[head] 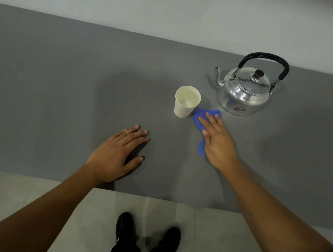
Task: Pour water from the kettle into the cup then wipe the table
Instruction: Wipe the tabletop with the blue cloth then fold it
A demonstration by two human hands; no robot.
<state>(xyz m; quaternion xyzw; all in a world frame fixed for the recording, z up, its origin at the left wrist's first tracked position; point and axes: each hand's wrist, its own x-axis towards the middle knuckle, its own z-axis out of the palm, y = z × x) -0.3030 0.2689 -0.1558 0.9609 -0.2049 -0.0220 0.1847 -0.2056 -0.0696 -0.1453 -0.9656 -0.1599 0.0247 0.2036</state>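
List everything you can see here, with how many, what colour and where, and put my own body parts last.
kettle: one, shiny metal with black handle, far right of the table, upright, lid on
cup: one, white paper, left of the kettle, holding liquid
cloth: one, blue, flat beside the cup, under the right hand
table: one, grey
floor: pale tiles, below the near table edge
shoes: two, black, on the floor
left hand: flat on the table
right hand: pressing on the cloth
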